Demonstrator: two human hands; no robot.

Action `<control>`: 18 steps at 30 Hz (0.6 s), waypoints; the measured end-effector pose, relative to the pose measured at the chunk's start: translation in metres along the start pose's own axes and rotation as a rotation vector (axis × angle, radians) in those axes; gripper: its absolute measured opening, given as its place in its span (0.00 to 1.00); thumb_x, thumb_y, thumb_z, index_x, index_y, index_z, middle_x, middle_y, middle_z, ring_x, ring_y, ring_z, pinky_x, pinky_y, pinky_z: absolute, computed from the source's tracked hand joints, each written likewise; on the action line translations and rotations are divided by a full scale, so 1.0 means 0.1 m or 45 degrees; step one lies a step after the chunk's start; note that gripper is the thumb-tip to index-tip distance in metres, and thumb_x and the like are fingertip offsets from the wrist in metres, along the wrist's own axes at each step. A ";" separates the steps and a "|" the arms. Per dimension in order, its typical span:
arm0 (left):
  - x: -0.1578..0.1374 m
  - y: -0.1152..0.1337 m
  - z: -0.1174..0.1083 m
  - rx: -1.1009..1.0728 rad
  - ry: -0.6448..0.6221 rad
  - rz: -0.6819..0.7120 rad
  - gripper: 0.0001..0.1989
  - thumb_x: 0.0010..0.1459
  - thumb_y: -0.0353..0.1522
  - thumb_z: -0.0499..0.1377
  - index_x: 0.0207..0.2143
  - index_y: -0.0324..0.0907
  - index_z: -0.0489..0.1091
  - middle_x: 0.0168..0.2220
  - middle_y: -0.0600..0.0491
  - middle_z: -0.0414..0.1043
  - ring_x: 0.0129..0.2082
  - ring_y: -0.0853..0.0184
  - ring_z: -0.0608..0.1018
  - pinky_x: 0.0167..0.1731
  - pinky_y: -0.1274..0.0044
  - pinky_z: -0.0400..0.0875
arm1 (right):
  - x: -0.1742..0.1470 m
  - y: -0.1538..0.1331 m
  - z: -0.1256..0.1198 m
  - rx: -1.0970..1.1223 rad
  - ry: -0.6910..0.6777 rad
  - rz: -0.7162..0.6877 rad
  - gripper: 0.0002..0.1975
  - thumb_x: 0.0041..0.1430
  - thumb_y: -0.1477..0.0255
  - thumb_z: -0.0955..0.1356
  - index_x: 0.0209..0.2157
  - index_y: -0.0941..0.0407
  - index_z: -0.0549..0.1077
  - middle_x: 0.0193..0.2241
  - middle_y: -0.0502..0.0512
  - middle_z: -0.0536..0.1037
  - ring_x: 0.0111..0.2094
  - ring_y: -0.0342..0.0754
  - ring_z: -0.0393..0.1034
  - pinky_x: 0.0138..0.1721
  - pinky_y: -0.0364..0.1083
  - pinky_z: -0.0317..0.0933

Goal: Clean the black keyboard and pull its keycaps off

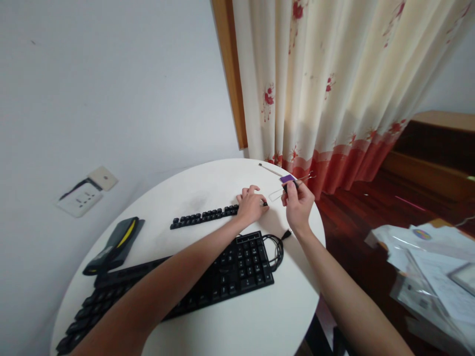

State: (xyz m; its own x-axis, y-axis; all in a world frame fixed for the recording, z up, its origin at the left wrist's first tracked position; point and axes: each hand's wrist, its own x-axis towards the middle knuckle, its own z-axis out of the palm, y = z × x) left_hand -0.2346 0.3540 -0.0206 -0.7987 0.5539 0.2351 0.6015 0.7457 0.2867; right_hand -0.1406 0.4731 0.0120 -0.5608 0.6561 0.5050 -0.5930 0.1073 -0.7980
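My left hand [251, 206] is over the right end of a double row of loose black keycaps [202, 217]. Its thumb and a fingertip pinch a small black keycap [264, 203], while the other fingers are curled apart. My right hand [299, 201] is closed on a wire keycap puller [307, 177], whose thin hooked ends stick out to the right. A black piece shows under the thumb; I cannot tell whether it belongs to the puller. A black keyboard [241, 267] lies below, partly hidden by my left forearm, with another row of loose keycaps [87, 311] at its left.
The round white table [230, 316] stands against the wall. A purple piece [287, 178] and a thin stick [270, 169] lie behind my right hand. A coiled cable [276, 252] is beside the keyboard. A dark grey-and-yellow object [115, 244] is at left. Papers and plastic [438, 267] are at right.
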 end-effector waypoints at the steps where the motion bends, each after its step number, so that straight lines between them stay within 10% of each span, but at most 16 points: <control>1: 0.01 0.00 -0.01 -0.005 -0.008 -0.003 0.08 0.51 0.40 0.67 0.35 0.51 0.79 0.58 0.53 0.61 0.57 0.52 0.60 0.49 0.62 0.57 | 0.00 0.00 0.00 0.014 -0.002 0.002 0.15 0.65 0.60 0.66 0.31 0.57 0.70 0.18 0.44 0.64 0.16 0.38 0.57 0.17 0.40 0.51; 18: 0.03 -0.01 -0.23 -0.010 -0.032 -0.080 0.18 0.50 0.46 0.68 0.43 0.53 0.79 0.60 0.52 0.64 0.57 0.50 0.63 0.49 0.61 0.61 | -0.04 -0.04 -0.02 0.090 -0.128 -0.037 0.14 0.65 0.62 0.66 0.31 0.57 0.71 0.20 0.46 0.66 0.18 0.39 0.58 0.19 0.41 0.52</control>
State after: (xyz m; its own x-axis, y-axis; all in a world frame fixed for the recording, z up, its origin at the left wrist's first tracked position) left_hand -0.2371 0.3463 0.0009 -0.8350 0.5152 0.1933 0.5502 0.7763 0.3076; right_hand -0.1353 0.4718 0.0125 -0.5960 0.5747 0.5607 -0.6469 0.0700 -0.7594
